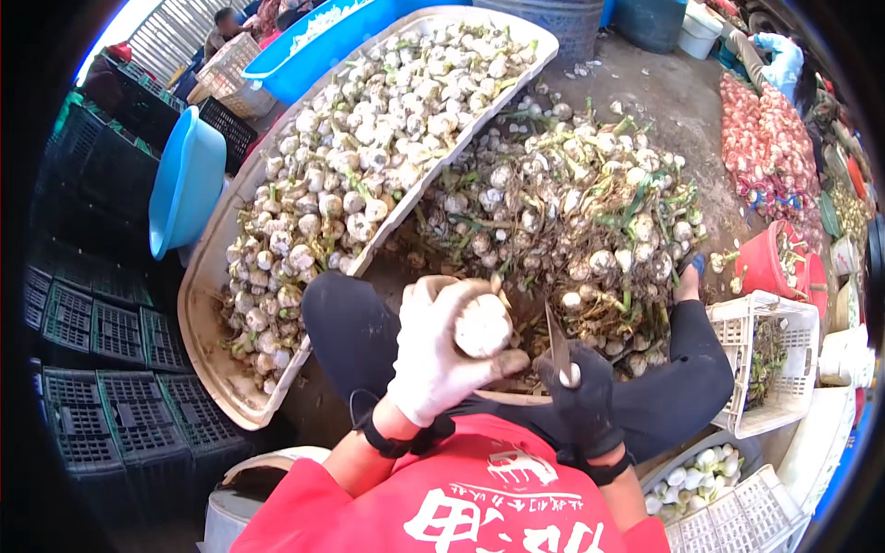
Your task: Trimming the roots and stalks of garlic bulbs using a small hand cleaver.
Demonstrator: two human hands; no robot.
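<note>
My left hand (432,345), in a white glove, grips a pale garlic bulb (484,326) in front of my lap. The bulb's near face looks white and clean. Close by on the right, my right hand (581,394) wears a black glove and is closed around a knife. The knife's blade (556,342) points up and away from me, apart from the bulb. Beyond both hands lies a heap of uncleaned garlic (553,207) with roots, stalks and soil. To the left, a long white tub (207,276) is filled with garlic bulbs.
Black plastic crates (117,422) are stacked at left, near a blue basin (190,183). A white bucket (231,508) stands by my left side. At right are a white crate (781,366), a red bucket (767,259) and red net sacks (767,145). Other people are farther back.
</note>
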